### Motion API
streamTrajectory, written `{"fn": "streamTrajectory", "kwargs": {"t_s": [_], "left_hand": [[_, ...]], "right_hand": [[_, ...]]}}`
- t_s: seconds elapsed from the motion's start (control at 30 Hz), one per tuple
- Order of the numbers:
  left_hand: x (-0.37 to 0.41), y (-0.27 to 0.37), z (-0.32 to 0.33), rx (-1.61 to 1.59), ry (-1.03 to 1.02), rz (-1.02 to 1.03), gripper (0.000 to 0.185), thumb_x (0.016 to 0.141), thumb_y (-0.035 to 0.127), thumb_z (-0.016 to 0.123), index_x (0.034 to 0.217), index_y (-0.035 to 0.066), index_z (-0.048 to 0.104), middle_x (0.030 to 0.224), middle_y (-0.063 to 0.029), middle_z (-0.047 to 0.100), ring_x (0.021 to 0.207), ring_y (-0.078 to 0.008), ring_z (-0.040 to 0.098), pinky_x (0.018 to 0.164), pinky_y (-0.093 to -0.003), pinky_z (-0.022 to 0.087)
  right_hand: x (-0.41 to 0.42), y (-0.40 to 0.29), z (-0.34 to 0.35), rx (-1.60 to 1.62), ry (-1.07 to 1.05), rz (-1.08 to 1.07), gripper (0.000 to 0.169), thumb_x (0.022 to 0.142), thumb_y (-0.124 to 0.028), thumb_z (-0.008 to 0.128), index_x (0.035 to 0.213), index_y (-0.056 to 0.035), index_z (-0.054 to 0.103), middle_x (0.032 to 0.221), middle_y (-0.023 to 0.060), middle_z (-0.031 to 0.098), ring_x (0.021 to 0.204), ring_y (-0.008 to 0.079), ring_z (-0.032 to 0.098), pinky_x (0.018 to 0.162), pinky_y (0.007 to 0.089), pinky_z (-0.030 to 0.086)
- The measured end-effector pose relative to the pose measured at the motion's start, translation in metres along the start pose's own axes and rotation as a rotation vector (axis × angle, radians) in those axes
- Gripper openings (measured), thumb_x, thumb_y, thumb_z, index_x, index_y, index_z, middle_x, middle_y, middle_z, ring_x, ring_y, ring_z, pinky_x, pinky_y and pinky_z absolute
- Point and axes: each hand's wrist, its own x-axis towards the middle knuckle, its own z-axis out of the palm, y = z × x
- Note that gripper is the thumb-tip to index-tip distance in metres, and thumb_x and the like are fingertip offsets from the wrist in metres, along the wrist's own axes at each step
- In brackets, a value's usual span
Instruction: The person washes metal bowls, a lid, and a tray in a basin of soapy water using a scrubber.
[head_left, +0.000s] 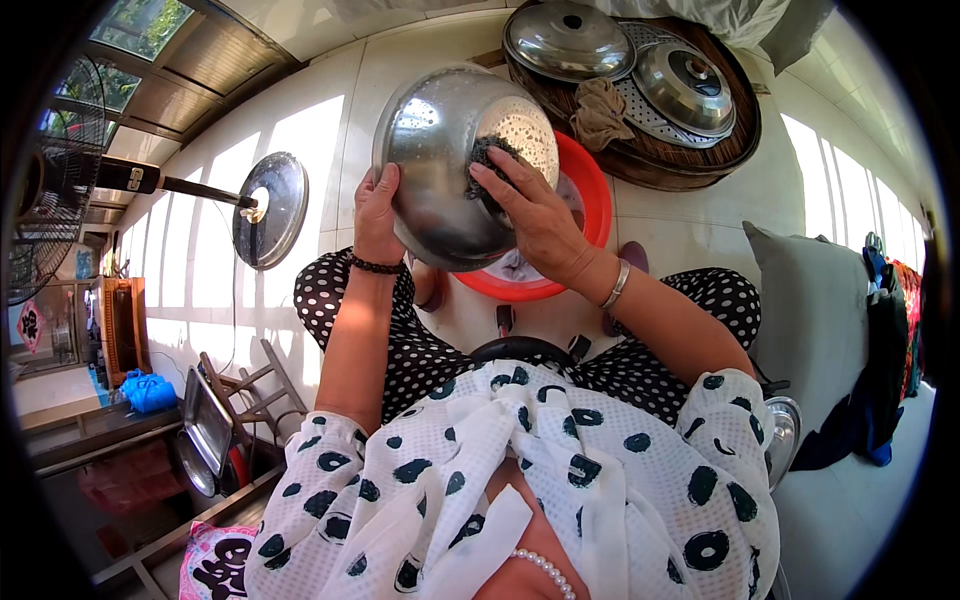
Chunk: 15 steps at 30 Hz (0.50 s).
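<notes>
My left hand (376, 214) grips a large stainless steel bowl (439, 180) by its side, thumb on the outer wall. The bowl is tilted, so its wet, spotted base faces up and to the right. Against that base my right hand (544, 217) presses a dark scouring pad (491, 154) under its fingers. Below the bowl stands a red plastic basin (596, 191) on the floor. Cloudy water and a pale item, perhaps a cloth, show inside it; the bowl and my right hand hide much of the basin.
Beyond the basin, a round wooden tub (660, 169) carries steel lids (570, 45) and a crumpled brown cloth (601, 112). A pedestal fan's round base (274, 210) stands at left. A grey cushion-like block (814, 315) with clothes is at right. A wooden chair (262, 394) stands lower left.
</notes>
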Motion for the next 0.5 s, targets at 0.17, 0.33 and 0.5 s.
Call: {"fn": "streamTrajectory", "kwargs": {"t_s": [0.17,0.33,0.5], "left_hand": [[-0.010,-0.005,0.025,0.216,-0.065,-0.048,0.026,0.093,0.016,0.056,0.113,-0.001,0.058,0.095,-0.0040,0.064,0.083,-0.0106,0.061,0.073,-0.0248,0.051],[-0.014,-0.020,0.026,0.390,-0.150,-0.090,0.023,0.091,0.015,0.058,0.108,-0.002,0.061,0.089,0.0011,0.062,0.077,-0.0048,0.056,0.068,-0.0194,0.046],[-0.004,-0.027,0.017,0.467,-0.120,-0.079,0.022,0.091,0.014,0.058,0.107,-0.001,0.062,0.088,0.0018,0.062,0.075,-0.0040,0.054,0.067,-0.0197,0.046]], "right_hand": [[0.045,0.023,-0.017,-0.244,0.045,-0.071,0.045,0.079,-0.001,0.050,0.123,-0.0101,0.054,0.127,0.0156,0.051,0.114,0.0367,0.048,0.099,0.0407,0.040],[0.066,0.063,-0.027,-0.225,0.004,0.188,0.030,0.084,-0.001,0.051,0.112,-0.0069,0.060,0.114,0.0146,0.059,0.105,0.0337,0.054,0.089,0.0403,0.044],[0.051,0.014,-0.001,-0.182,-0.010,-0.135,0.029,0.076,-0.004,0.054,0.104,-0.0038,0.061,0.103,0.0107,0.061,0.097,0.0271,0.054,0.087,0.0378,0.041]]}}
